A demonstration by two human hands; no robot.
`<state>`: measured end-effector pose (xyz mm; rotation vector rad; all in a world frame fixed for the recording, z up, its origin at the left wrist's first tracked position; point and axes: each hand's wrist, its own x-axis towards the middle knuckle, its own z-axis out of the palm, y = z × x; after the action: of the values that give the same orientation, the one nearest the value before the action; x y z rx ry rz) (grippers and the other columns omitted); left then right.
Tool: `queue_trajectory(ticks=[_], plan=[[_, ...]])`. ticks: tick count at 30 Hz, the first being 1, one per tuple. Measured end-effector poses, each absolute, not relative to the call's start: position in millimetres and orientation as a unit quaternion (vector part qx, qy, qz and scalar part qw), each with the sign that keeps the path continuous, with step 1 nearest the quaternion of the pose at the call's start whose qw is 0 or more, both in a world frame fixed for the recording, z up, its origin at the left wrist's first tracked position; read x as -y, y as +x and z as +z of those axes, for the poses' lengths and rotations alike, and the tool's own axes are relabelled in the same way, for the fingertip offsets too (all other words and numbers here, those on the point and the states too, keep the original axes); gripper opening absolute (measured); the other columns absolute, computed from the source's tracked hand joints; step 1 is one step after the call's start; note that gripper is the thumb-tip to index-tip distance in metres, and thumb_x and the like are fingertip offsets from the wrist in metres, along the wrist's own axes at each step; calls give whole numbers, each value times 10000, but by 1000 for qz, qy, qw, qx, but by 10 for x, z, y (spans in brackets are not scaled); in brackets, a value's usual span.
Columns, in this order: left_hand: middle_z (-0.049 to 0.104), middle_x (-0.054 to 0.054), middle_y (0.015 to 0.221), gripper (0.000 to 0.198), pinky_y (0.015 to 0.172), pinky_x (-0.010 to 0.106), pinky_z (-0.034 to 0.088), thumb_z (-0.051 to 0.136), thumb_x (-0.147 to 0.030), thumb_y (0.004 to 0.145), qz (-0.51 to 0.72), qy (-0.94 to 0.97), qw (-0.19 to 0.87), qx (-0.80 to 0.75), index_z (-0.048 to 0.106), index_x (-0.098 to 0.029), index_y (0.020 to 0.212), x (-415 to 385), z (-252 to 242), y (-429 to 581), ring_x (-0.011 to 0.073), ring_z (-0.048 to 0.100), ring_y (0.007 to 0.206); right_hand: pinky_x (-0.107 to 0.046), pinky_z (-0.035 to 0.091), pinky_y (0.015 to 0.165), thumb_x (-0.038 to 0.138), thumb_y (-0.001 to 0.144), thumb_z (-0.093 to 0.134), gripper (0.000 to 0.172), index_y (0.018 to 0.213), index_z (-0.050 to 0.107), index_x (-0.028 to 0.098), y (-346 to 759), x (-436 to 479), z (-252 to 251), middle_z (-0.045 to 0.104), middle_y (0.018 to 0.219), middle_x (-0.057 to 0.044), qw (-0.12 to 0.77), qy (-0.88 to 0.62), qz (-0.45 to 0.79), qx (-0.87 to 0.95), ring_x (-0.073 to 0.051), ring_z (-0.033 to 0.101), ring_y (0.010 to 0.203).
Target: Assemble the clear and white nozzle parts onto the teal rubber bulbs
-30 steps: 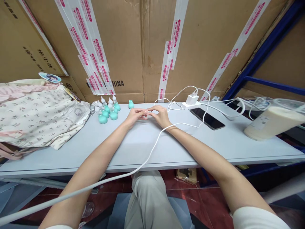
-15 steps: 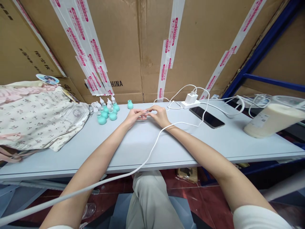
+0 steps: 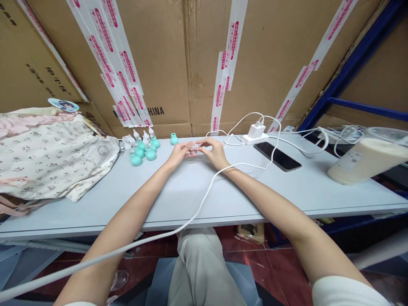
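Near the back middle of the table, my left hand (image 3: 181,154) and my right hand (image 3: 214,153) meet with fingers pinched on a small clear piece (image 3: 195,147) between them. Its exact shape is partly hidden by the fingertips. Just behind my left hand stands a teal bulb (image 3: 174,139) with an open top. Further left is a group of several teal bulbs (image 3: 136,158) with clear pointed tips. A white cable (image 3: 204,196) passes across my right wrist.
A floral cloth bag (image 3: 54,157) lies at the left. On the right of the table (image 3: 197,208) are a white charger (image 3: 256,131), a black phone (image 3: 277,157) and a tilted cup of pale contents (image 3: 357,163). Cardboard (image 3: 162,55) stands behind.
My fingertips have parted slightly, and more of the clear piece shows between them. My right hand has shifted a little upward.
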<state>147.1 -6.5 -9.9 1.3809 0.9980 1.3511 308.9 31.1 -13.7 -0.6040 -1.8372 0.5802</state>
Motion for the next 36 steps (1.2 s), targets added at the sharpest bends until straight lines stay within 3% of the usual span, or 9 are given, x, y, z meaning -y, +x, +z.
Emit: queue_trajectory(ticks=[6, 12, 17, 22, 29, 36], plan=[[676, 70, 841, 530, 745, 321, 534, 717, -530, 623, 554, 582, 426, -416, 682, -90, 916, -17, -198, 1450, 131, 596, 725, -301, 520, 769, 396, 709, 701, 314, 919, 677, 163, 3097, -333, -130, 690, 1003, -75, 501, -228, 435, 712, -168, 665, 801], [662, 74, 952, 381, 791, 305, 525, 556, -426, 818, 561, 630, 309, -439, 623, -123, 1039, 92, -171, 1544, 144, 610, 828, -312, 529, 780, 415, 570, 791, 370, 808, 664, 162, 3051, -361, -124, 700, 926, -58, 522, -235, 506, 646, -158, 655, 763], [640, 50, 923, 299, 725, 255, 525, 466, -342, 876, 521, 682, 240, -454, 603, -164, 1073, 171, -66, 1559, 115, 598, 749, -343, 525, 819, 430, 540, 804, 377, 784, 666, 178, 3066, -366, -61, 707, 892, -55, 527, -245, 520, 626, -173, 654, 808], [616, 64, 1015, 284, 674, 244, 537, 399, -280, 886, 494, 718, 196, -450, 598, -169, 1057, 168, -36, 1509, 121, 582, 798, -335, 533, 764, 438, 543, 799, 371, 752, 650, 170, 3034, -297, -23, 701, 882, -72, 538, -273, 475, 641, -177, 651, 772], [613, 45, 951, 228, 648, 226, 500, 422, -231, 858, 481, 716, 188, -469, 560, -169, 1028, 162, 22, 1535, 114, 565, 757, -348, 516, 850, 408, 609, 763, 448, 984, 667, 181, 3040, -346, -89, 679, 1056, -83, 531, -251, 495, 640, -182, 660, 880], [570, 44, 955, 114, 645, 234, 444, 419, -213, 863, 427, 741, 151, -496, 454, -180, 966, 170, -26, 1481, 84, 509, 638, -343, 550, 768, 406, 532, 805, 428, 855, 700, 145, 3081, -403, -117, 694, 820, -57, 479, -288, 539, 630, -166, 647, 759]])
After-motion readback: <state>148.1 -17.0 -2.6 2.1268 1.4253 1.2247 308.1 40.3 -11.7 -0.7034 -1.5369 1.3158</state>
